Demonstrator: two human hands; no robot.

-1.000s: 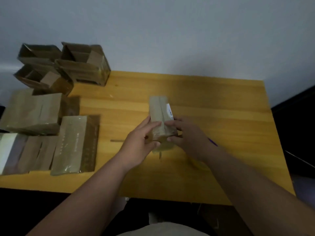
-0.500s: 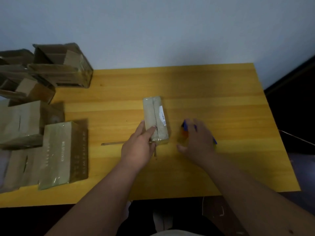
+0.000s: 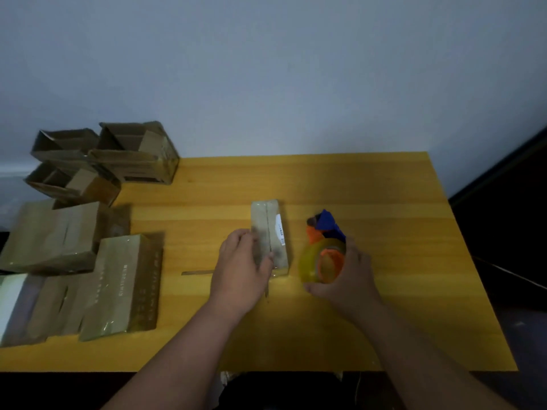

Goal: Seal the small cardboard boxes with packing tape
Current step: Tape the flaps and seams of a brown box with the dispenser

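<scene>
head view. we see a small cardboard box (image 3: pixel 270 234) lying flat near the middle of the wooden table (image 3: pixel 384 291), its top seam running away from us and a white label (image 3: pixel 279 229) on its right side. the left hand (image 3: pixel 241 269) rests on the box's near left end, fingers curled over the edge and holding it down. just right of the box, apart from it, the right hand (image 3: pixel 344 276) grips a tape dispenser (image 3: pixel 324 253), fingers wrapped round the yellowish tape roll; orange hub and blue handle show. sealed boxes (image 3: pixel 88 270) and open boxes (image 3: pixel 103 161) sit along the table's left edge.
</scene>
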